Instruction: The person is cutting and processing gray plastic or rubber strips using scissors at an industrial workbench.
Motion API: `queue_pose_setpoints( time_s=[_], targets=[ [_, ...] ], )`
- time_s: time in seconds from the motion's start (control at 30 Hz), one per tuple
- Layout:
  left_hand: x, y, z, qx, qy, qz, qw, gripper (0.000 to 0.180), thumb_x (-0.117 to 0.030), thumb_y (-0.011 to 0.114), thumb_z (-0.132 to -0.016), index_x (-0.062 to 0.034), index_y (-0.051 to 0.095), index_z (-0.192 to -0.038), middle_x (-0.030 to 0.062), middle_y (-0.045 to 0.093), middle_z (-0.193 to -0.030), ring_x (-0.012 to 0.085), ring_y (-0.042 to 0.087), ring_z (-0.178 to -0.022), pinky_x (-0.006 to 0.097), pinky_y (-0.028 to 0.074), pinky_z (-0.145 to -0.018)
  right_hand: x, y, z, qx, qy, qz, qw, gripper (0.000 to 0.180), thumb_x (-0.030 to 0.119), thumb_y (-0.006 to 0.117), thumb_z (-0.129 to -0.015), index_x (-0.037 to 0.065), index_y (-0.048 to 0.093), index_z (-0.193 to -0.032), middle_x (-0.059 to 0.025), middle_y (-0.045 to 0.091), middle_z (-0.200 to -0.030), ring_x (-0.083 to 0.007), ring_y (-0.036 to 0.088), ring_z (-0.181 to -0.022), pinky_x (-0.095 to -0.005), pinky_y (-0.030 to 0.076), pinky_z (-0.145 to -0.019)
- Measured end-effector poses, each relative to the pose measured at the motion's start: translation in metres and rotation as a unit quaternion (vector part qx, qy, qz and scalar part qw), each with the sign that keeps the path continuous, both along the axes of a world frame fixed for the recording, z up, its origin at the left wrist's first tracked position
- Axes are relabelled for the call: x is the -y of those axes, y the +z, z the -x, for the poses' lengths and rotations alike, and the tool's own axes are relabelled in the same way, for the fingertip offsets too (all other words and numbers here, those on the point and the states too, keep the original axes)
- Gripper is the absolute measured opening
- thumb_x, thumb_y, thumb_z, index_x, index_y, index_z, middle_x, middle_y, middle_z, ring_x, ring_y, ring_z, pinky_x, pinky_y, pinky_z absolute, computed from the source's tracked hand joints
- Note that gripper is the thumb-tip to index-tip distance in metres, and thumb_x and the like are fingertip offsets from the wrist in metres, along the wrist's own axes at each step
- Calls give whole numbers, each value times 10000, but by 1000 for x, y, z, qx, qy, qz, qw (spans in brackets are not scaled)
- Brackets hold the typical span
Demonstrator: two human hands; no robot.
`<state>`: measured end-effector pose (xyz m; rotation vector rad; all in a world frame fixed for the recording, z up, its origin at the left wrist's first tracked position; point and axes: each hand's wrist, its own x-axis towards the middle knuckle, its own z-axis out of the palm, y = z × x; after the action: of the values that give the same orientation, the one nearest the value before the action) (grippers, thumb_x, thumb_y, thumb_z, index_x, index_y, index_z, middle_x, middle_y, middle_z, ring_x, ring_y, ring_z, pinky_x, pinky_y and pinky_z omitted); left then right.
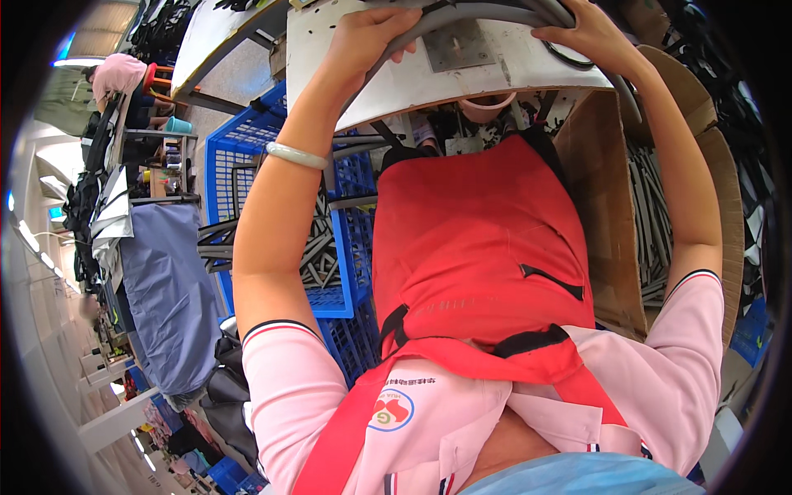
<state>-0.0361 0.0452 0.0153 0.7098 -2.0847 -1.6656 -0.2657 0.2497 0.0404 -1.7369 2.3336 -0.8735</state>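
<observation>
A bent grey strip (487, 11), like padded tubing, arches across the white worktable (371, 91) at the top edge of the view. My left hand (373, 40) is closed round its left part, fingers curled over it. On the other side, my right hand (584, 35) grips the strip's right part, thumb stretched along its inner side; some of its fingers are cut off by the picture's edge. One end hangs down past the table's right side. Between my hands, a square metal plate (459, 45) is set into the tabletop. A thin black loop (568, 56) shows beside my right hand.
To my left stands a blue plastic crate (334, 304) with several grey strips. An open cardboard box (598, 198) at my right holds more strips. A pink basin (487, 109) is under the table. Far left, a person in pink (120, 76) is by a red stool.
</observation>
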Motion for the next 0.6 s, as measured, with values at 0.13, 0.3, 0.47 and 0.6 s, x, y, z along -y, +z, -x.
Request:
queue_pose_setpoints(
  time_s=[0.13, 0.3, 0.47, 0.6],
  targets=[
    [25, -3, -8, -52, 36, -36, 997, 247, -199, 596, -945, 15, 702, -883, 54, 640, -674, 102, 508, -509, 245, 406, -485, 0, 5, 8, 54, -16, 21, 998, 577, 265, 760, -757, -57, 557, -1190, -219, 670, -968, -208, 634, -895, -350, 490, -782],
    [1, -10, -7, 81, -29, 269, 959, 315, -292, 638, -906, 2, 716, -989, 29, 687, -782, 60, 559, -677, 233, 456, -611, -14, -48, 8, -164, 107, 128, 972, 556, 68, 716, -738, -10, 508, -1248, -177, 588, -1171, -365, 536, -1124, -392, 428, -980],
    [-49, -13, 24, 104, -122, 219, 962, 328, -326, 669, -841, -6, 712, -896, 109, 654, -661, 157, 568, -599, 308, 471, -610, 3, -67, -147, -344, 331, 166, 863, 135, 149, 570, -778, 48, 592, -867, -115, 577, -1148, -229, 517, -1120, -358, 439, -967],
    [-55, -27, 26, 67, -102, 128, 984, 363, -351, 656, -878, 4, 714, -921, 53, 636, -664, 121, 570, -621, 275, 464, -582, 27, -99, -140, -306, 278, 35, 910, 158, 95, 593, -748, 40, 624, -893, -123, 662, -954, -257, 631, -924, -374, 467, -887]
  ],
)
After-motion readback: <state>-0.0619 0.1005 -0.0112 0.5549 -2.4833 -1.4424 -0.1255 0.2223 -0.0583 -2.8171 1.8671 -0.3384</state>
